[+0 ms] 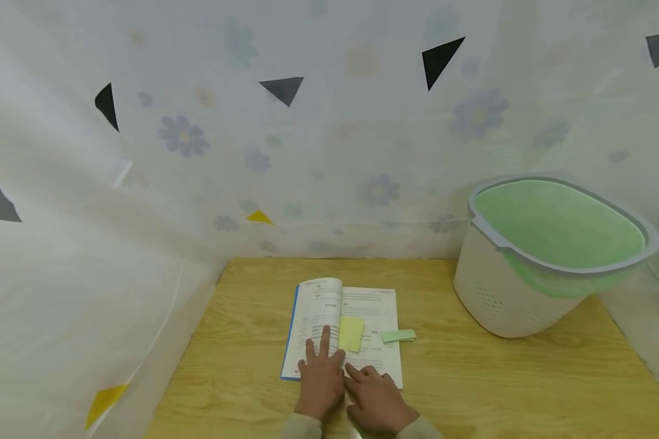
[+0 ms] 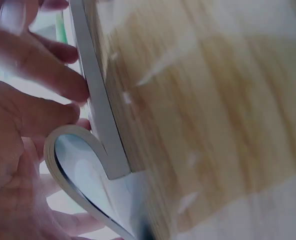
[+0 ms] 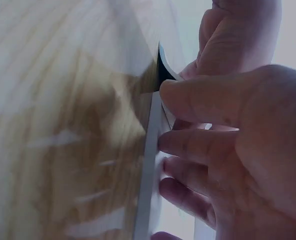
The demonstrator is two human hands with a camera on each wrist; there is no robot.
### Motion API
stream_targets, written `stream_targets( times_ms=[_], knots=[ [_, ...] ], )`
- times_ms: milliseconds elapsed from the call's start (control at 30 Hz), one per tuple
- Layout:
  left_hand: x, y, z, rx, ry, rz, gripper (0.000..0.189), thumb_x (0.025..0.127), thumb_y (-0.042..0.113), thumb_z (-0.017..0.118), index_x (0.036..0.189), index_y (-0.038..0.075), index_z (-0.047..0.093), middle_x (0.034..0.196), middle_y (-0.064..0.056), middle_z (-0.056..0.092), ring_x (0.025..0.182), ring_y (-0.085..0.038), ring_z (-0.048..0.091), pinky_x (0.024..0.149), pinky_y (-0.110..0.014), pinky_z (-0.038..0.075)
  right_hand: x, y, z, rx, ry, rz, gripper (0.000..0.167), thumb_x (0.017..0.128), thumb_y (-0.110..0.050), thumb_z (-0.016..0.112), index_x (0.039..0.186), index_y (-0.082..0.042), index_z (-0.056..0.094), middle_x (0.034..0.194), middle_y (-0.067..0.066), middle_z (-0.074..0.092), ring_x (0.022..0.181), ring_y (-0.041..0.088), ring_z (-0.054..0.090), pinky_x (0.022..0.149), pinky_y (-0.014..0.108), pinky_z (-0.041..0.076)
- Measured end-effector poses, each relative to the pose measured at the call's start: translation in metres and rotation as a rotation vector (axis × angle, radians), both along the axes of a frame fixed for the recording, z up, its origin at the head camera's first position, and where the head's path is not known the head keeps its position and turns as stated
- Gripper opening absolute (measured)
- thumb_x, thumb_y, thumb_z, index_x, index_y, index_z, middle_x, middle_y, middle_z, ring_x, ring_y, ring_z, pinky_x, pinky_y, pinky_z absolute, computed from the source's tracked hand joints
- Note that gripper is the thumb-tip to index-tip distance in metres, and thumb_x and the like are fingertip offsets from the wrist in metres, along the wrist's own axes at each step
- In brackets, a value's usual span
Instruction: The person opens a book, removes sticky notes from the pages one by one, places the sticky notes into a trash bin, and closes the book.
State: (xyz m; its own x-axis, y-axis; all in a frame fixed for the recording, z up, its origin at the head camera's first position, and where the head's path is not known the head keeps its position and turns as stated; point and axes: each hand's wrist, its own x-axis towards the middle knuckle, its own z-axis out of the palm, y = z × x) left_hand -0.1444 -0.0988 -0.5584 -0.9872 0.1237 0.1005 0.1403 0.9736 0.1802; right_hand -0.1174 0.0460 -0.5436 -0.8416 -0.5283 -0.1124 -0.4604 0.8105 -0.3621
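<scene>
The book (image 1: pixel 318 305) lies open on the table (image 1: pixel 241 329), the left hand (image 1: pixel 320 383) spread-fingered over its bulging left side, the right hand (image 1: pixel 378 399) resting loosely parted fingers at lower right. They're flattening it, I'd guess; next calls for even pressure near the fold.

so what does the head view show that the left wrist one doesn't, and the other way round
Only the head view shows the basket, the yellow note and the black triangle among others on the wall.
Only the left wrist view shows the near edge of the book side-on, with its thickness.
Both show the book, the wooden table, the left hand and the right hand.
</scene>
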Motion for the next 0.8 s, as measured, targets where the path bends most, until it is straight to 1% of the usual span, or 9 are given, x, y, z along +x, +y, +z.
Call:
stream_targets(
  times_ms=[100,200,300,467,567,800],
  knots=[
    [-0.0007,-0.0035,0.0019,0.011,-0.004,-0.005,0.027,0.084,0.02,0.072,0.111,0.022,0.071,0.16,-0.01,0.035,0.134,-0.055,0.041,0.085,-0.067,0.048,0.0006,-0.0002,-0.0012,-0.009,-0.009,0.003,0.058,0.089,-0.039,0.059,0.144,-0.02,0.054,0.152,0.002,0.05,0.125,0.024,0.051,0.081,0.045,0.048],
    [-0.0006,-0.0055,0.0032,0.027,-0.032,-0.018,0.028,0.085,0.02,0.072,0.113,0.021,0.07,0.161,-0.01,0.034,0.135,-0.055,0.04,0.086,-0.069,0.048,0.0013,-0.0003,-0.0029,-0.012,-0.015,-0.001,0.06,0.089,-0.042,0.06,0.144,-0.02,0.053,0.153,0.002,0.049,0.124,0.024,0.051,0.082,0.046,0.047],
    [-0.0003,-0.006,0.0019,0.036,-0.045,-0.028,0.029,0.085,0.02,0.072,0.114,0.021,0.071,0.161,-0.01,0.034,0.135,-0.055,0.04,0.086,-0.069,0.048,0.0014,0.001,-0.0044,-0.02,-0.021,-0.002,0.059,0.089,-0.042,0.06,0.143,-0.02,0.054,0.153,0.002,0.05,0.124,0.025,0.052,0.082,0.047,0.047],
    [-0.0008,-0.0071,-0.0008,0.031,-0.044,-0.033,0.03,0.086,0.021,0.071,0.116,0.022,0.071,0.161,-0.009,0.034,0.135,-0.054,0.041,0.087,-0.068,0.048,0.0006,0.0024,-0.0059,-0.034,-0.03,0.002,0.057,0.089,-0.042,0.061,0.142,-0.021,0.056,0.152,0.001,0.05,0.125,0.025,0.052,0.083,0.049,0.047],
    [-0.0013,-0.0075,-0.0013,0.022,-0.043,-0.033,0.031,0.086,0.022,0.071,0.117,0.022,0.07,0.161,-0.008,0.034,0.136,-0.053,0.041,0.087,-0.068,0.048,0.0002,0.0023,-0.0063,-0.041,-0.029,0.0,0.057,0.089,-0.043,0.061,0.141,-0.021,0.056,0.152,0.001,0.05,0.124,0.025,0.052,0.082,0.048,0.047],
    [-0.0003,-0.0077,0.0009,0.017,-0.045,-0.03,0.031,0.085,0.022,0.072,0.117,0.022,0.07,0.161,-0.008,0.034,0.136,-0.052,0.04,0.088,-0.067,0.048,0.0011,0.0013,-0.0045,-0.043,-0.039,-0.007,0.058,0.088,-0.042,0.062,0.142,-0.021,0.056,0.153,0.002,0.05,0.124,0.025,0.052,0.081,0.047,0.046]
  ],
)
